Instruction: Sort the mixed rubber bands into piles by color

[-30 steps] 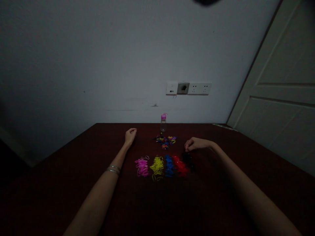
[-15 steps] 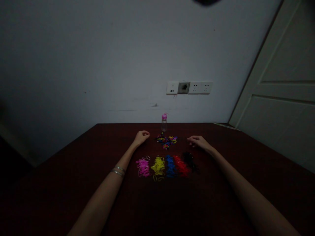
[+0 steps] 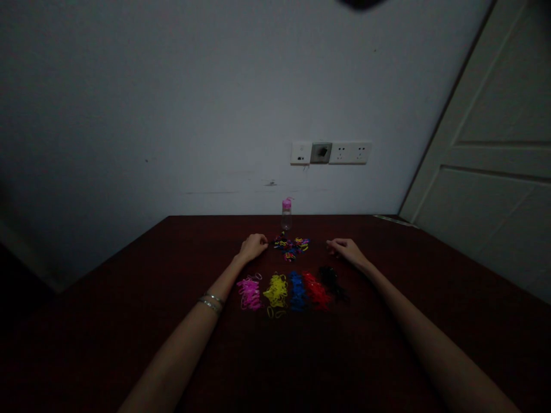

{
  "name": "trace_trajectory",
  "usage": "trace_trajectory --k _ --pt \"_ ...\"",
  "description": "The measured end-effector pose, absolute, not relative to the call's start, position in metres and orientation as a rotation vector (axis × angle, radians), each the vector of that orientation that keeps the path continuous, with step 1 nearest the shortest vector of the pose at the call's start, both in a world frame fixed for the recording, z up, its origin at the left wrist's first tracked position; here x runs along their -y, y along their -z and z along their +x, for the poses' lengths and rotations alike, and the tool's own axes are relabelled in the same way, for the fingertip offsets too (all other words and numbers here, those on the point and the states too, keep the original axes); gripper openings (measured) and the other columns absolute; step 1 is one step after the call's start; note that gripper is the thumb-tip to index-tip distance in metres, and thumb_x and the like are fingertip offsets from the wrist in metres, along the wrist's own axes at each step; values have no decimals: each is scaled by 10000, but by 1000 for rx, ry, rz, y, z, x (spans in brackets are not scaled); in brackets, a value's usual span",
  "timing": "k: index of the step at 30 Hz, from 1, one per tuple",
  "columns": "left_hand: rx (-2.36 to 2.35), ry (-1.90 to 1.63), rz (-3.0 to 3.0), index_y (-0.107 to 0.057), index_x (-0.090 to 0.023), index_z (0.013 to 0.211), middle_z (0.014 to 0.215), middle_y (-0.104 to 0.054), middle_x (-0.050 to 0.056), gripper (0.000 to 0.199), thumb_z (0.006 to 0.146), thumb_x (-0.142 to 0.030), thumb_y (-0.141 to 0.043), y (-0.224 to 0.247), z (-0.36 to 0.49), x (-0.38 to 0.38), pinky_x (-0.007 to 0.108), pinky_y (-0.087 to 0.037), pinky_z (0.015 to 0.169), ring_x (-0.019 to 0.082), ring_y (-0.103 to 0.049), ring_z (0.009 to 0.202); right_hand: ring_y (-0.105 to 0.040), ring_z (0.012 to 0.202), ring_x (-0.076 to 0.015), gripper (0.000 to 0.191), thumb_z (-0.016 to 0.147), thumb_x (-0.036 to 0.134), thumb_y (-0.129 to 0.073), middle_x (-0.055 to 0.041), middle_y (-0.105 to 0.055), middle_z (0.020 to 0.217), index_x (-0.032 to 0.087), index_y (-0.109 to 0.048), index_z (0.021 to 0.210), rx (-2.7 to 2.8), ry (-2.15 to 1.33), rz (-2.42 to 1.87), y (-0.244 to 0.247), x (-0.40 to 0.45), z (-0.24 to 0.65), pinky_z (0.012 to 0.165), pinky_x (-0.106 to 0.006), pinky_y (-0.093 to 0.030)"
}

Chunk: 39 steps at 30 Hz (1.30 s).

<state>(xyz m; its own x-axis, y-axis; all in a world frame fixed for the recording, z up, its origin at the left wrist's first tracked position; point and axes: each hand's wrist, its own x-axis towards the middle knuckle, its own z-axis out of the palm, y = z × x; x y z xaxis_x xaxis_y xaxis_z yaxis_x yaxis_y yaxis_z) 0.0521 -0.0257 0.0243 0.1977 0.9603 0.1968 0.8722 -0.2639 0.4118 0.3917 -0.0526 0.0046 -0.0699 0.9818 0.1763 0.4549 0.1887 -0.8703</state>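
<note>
Beside the left edge of a mixed pile of small coloured rubber bands (image 3: pixel 291 246) is my left hand (image 3: pixel 253 246). Its fingers are curled in a pinch at the pile's edge; a small dark bit shows by the fingertips, too dim to name. My right hand (image 3: pixel 345 251) rests on the table to the right of the pile, fingers loosely bent and slightly apart, with nothing visible in them. Nearer to me lie sorted heaps of bands in a row: pink (image 3: pixel 249 292), yellow (image 3: pixel 276 290), blue (image 3: pixel 298 291), red (image 3: pixel 316 291) and black (image 3: pixel 332 282).
Behind the mixed pile stands a small clear bottle (image 3: pixel 286 221) with a pink lid. The dark red table (image 3: pixel 129 298) meets a pale wall with sockets (image 3: pixel 350 153). At the right is a panelled door (image 3: pixel 495 155). The light is dim.
My left hand has moved right, closer to the mixed pile, and its fingers have curled in. My right hand has hardly shifted.
</note>
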Motion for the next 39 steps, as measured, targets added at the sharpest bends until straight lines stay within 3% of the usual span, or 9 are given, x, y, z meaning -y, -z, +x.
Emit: trace_trajectory --k 10,23,31,39 --pt "-1749 -660 2309 -679 -229 1026 996 -680 59 278 785 -275 -548 -22 55 30 254 -439 733 196 -608 896 -566 612 -156 501 660 647 -548 -65 -626 663 151 -619 654 1632 -814 -1405 -7 55 388 500 -243 -414" --pt "-1701 -816 2218 -714 -181 871 840 -686 58 215 761 -255 -545 -20 53 24 234 -424 666 164 -595 750 -569 619 -155 480 711 621 -526 -63 -636 680 154 -630 676 1670 -779 -1405 -3 53 391 501 -238 -420" --pt "-1776 -787 2251 -717 -192 838 875 -687 74 193 746 -217 -550 -30 47 27 247 -419 677 183 -595 789 -561 603 -148 476 706 620 -531 -52 -624 651 154 -625 677 1665 -793 -1386 1 49 393 502 -235 -415" --pt "-1494 -966 2141 -731 -122 709 599 -626 28 174 641 -196 -588 -50 45 15 227 -401 586 131 -527 589 -533 560 -130 431 715 571 -544 -35 -602 607 151 -636 686 1706 -792 -1397 -1 45 392 490 -227 -410"
